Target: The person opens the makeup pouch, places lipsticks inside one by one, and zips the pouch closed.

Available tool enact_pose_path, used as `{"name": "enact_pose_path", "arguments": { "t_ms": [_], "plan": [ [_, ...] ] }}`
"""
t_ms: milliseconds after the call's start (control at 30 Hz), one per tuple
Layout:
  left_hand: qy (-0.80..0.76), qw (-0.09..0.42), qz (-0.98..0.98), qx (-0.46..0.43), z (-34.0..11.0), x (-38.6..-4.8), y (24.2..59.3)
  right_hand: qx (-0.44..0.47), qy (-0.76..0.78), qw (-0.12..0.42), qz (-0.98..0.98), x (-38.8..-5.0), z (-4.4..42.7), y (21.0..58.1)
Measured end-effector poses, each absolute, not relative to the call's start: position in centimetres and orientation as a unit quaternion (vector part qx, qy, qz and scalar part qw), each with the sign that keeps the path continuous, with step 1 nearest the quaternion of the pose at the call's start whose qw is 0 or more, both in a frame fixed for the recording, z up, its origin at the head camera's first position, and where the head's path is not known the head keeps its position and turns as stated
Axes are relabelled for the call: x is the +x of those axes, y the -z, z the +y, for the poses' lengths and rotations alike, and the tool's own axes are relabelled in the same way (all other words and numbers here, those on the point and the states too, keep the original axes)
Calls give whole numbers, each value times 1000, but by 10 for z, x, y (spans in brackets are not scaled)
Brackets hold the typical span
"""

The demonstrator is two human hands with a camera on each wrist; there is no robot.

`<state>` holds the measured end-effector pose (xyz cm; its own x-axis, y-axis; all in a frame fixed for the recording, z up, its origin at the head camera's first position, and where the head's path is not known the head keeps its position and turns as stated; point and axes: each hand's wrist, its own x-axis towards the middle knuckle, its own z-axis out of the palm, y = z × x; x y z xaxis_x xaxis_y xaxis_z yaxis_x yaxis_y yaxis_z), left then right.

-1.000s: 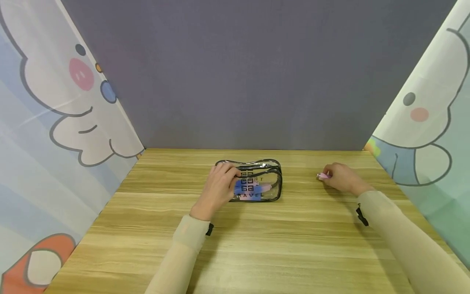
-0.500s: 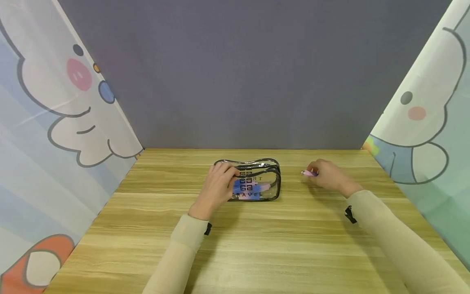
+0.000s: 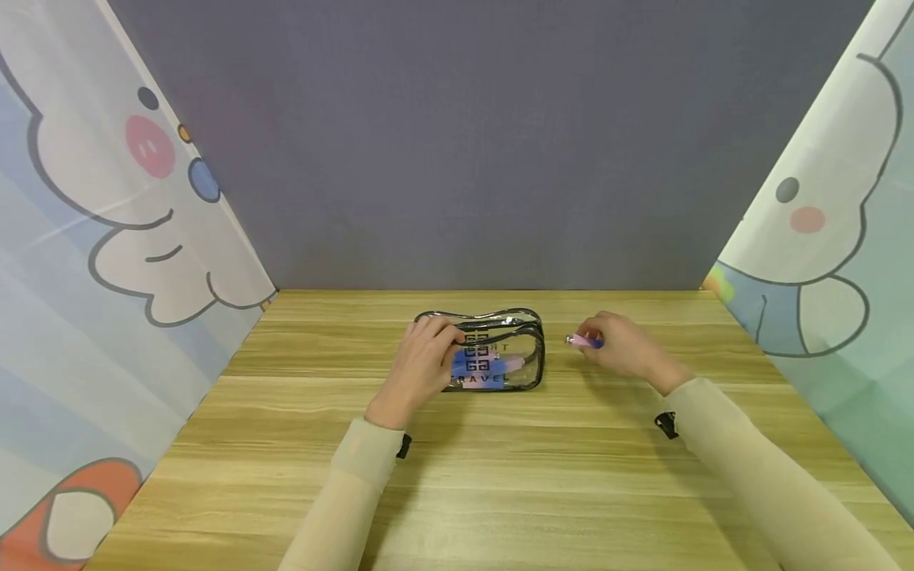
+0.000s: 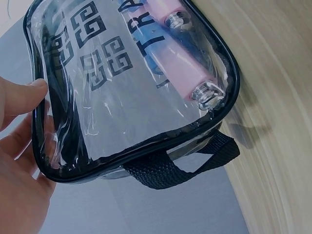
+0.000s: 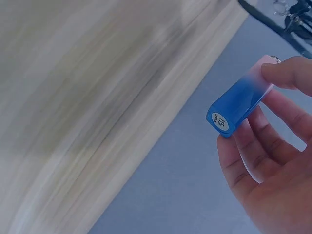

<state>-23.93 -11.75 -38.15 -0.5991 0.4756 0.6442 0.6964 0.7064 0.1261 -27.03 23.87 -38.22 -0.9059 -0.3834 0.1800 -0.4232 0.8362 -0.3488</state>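
Note:
In the head view a clear zip pouch [image 3: 508, 349] with black piping and printed lettering stands on the table. My left hand [image 3: 423, 357] grips its upper left edge; in the left wrist view the thumb [image 4: 29, 97] lies on the near side, fingers behind. Inside the pouch are pink-and-blue lipsticks [image 4: 183, 73] with clear knobbed ends. Right of the pouch, apart from it, my right hand [image 3: 621, 345] pinches another pink-to-blue lipstick [image 5: 241, 95] between thumb and fingers. Its blue end carries a round white label; its knobbed end points left, toward the pouch.
The wood-grain table [image 3: 457, 484] runs back to a grey panel [image 3: 457, 159]. Cartoon-printed curtains [image 3: 93, 238] hang along both sides. A black strap loop [image 4: 180, 170] sticks out from the pouch's end.
My right hand has moved left across the table with the lipstick, closer to the pouch. The left hand keeps its grip on the pouch, which stays in place.

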Motion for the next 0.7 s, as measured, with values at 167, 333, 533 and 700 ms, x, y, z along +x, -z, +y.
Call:
{"name": "enact_pose_path", "arguments": {
  "t_ms": [167, 333, 533, 700],
  "plan": [
    [186, 296, -876, -333, -118, -238, 381, 227, -197, 69, -951, -265, 230, 376],
    [187, 296, -875, -334, -118, -237, 379, 239, -209, 83, -945, -261, 223, 366],
    [185, 289, -879, -331, -118, -238, 378, 245, -211, 96, -941, -260, 217, 356],
    [182, 288, -879, -334, -118, -238, 377, 242, -210, 98, -942, -259, 211, 347]
  ]
}}
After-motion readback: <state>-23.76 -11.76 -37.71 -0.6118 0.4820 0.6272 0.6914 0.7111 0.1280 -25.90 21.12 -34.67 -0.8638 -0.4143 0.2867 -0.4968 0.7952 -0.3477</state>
